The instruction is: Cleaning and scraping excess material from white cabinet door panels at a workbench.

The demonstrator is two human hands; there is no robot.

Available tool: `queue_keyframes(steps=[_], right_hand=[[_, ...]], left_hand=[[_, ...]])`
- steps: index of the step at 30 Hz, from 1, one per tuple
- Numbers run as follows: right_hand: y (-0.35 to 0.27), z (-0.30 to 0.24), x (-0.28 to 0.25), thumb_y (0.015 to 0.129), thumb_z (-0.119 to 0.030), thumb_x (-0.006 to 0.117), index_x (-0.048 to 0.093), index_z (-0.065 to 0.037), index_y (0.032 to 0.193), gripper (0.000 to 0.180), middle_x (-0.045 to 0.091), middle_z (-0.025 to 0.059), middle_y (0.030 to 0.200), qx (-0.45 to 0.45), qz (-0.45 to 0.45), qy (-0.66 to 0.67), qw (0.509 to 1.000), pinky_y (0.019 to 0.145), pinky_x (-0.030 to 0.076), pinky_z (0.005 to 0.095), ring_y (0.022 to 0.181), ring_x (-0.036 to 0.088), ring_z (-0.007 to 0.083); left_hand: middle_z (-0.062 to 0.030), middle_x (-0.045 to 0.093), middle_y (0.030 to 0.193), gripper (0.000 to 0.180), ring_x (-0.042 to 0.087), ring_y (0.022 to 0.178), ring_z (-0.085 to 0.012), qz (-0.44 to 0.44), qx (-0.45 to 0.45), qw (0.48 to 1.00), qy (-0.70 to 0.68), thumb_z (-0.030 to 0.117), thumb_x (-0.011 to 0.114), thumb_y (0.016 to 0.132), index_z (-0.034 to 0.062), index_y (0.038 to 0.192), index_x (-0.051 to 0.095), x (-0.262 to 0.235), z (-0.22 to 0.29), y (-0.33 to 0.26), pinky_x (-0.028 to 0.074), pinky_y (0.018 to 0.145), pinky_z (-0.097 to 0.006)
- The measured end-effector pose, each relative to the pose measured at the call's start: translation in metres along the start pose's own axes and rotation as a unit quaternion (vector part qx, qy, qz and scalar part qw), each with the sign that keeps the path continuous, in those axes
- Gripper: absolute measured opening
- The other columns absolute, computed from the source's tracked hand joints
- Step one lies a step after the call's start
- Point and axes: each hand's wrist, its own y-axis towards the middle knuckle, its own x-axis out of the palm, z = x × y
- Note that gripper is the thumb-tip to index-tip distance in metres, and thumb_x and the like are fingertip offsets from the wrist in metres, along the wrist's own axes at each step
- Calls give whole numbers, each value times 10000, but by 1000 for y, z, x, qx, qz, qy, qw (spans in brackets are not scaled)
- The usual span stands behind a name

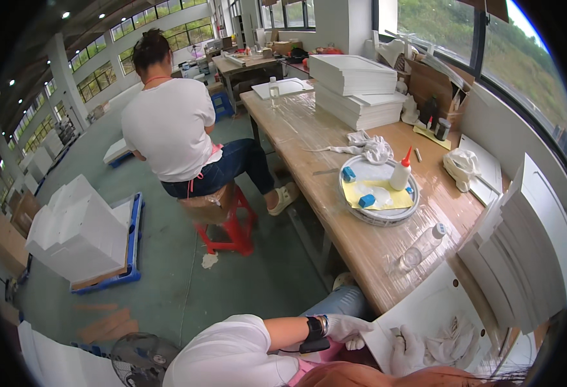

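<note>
A white panel (pixel 419 309) with small dark round holes lies tilted against the table's near end. My left hand (pixel 349 327), in a white glove, is closed on the panel's left edge. On the panel's lower part rests my right hand (pixel 407 351), also gloved, its fingers bent against a bunched white cloth (pixel 454 343). Hair at the bottom of the picture hides part of the right hand and its arm. A clear bottle (pixel 423 248) lies on the table just beyond the panel.
On the wrapped table (pixel 309 142), a round lid (pixel 380 216) holds a red-tipped glue bottle (pixel 401 171) and blue blocks. White panels stand stacked on the right (pixel 522 258) and at the far end (pixel 354 77). A co-worker (pixel 170 129) sits on a red stool; a fan (pixel 143 358) stands lower left.
</note>
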Motion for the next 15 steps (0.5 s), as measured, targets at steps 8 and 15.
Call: queue_keyframes(steps=[8,15], right_hand=[[-7,-5,-3,916,-92,560,617,-24,1230,325,607,215,1083,14,-12,0,1000,889,457,441,998,575,363],[-1,-6,-4,907,-70,561,629,-9,1212,319,624,190,1035,16,-35,7,999,882,457,420,968,588,341]], left_hand=[[-67,659,690,542,615,587,-200,14,-1,1000,11,571,506,960,59,888,668,2,-1,-1,475,535,-309],[-78,653,687,585,615,591,-210,26,16,999,32,592,458,977,52,889,664,1,0,-2,486,527,-320]])
